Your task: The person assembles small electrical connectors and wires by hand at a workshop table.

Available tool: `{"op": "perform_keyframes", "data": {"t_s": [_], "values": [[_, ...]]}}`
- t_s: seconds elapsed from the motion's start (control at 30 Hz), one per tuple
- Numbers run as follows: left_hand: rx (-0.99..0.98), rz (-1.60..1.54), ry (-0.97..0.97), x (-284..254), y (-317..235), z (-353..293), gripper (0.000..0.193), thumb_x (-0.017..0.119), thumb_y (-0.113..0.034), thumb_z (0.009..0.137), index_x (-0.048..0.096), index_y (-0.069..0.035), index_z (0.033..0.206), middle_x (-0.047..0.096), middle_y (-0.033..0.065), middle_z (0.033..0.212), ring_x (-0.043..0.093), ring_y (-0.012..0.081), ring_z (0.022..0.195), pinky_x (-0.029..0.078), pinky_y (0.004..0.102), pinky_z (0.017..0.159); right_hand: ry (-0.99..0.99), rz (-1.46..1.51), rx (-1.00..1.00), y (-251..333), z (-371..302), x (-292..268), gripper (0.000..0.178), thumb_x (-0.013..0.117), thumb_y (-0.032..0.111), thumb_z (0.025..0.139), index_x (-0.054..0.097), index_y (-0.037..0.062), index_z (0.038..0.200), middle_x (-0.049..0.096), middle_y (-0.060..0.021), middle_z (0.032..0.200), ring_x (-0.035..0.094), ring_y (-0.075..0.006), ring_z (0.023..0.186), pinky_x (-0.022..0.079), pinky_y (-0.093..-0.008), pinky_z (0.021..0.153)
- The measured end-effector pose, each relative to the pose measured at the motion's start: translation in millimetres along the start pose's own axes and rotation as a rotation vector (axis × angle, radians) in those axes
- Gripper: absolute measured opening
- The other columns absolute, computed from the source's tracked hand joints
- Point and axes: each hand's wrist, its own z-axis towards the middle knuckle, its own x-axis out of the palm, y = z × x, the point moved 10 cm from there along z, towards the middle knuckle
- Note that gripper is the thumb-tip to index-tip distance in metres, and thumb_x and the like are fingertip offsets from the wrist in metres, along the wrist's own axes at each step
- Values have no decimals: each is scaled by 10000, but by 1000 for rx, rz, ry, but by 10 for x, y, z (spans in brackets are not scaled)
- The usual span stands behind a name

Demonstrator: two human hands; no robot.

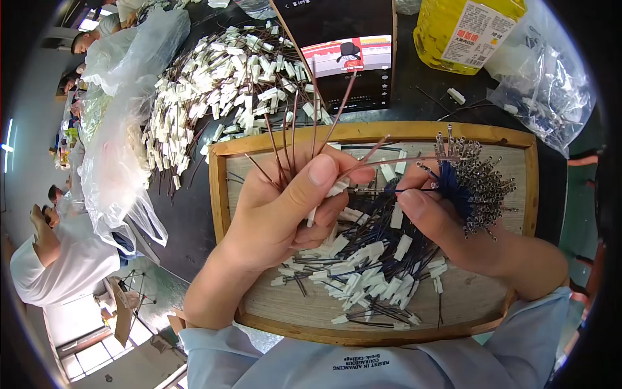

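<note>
Above a wood-framed tray (363, 338), my left hand (278, 211) is closed around several brown wires (295, 136) that fan upward and to the right. A small white plastic connector (338, 187) shows at its fingertips. My right hand (447, 230) grips a bundle of dark blue wires (453, 185), whose metal terminals (486, 185) spread out to the right. Between its thumb and finger, one dark wire reaches toward the connector; whether its end is inside cannot be made out. Below both hands, white connectors with dark wires (363, 279) lie loose in the tray.
A big heap of white connectors with brown wires (227, 71) covers the table behind left. Beyond the tray stand a phone (353, 87) with a lit screen and a yellow oil bottle (466, 32). Clear bags (544, 91) lie right, plastic sheeting (110, 123) left. Other people sit far left.
</note>
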Motion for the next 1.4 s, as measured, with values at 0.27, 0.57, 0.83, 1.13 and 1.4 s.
{"op": "perform_keyframes", "data": {"t_s": [0.27,0.57,0.83,1.13,1.4], "values": [[37,-67,84,95,-15,15,267,509,-238,939,515,5,1049,428,-12,601,320,17,449,220,170,387,48,-95,-78,74,-40,50,146,582,152,874,540,34,949,525,24,807,430,-16,666,339,-174,591],[53,325,49,100,-68,-57,121,542,-116,911,495,-13,951,501,-2,718,434,22,595,348,157,531,126,-290,-333,299,-23,78,115,698,54,763,631,17,849,575,-25,679,489,-71,542,386,-207,483],[32,435,28,140,-11,-73,106,559,-89,893,506,0,914,535,16,854,468,44,824,385,201,740,261,-211,-471,293,-12,194,126,695,64,759,606,-4,816,593,-82,682,529,-129,533,412,-262,495],[147,344,-76,-104,-226,-66,120,570,-118,897,515,-18,932,525,-17,730,430,11,583,333,160,526,41,-162,-384,321,-5,12,67,619,49,846,600,4,892,612,-24,789,578,-94,725,450,-221,646],[50,188,-51,-150,-172,-13,207,479,-230,950,527,-31,981,454,-27,634,336,8,453,241,163,393,-7,62,-154,171,41,-25,119,667,109,831,574,41,863,537,38,748,462,-25,664,370,-184,595]]}}
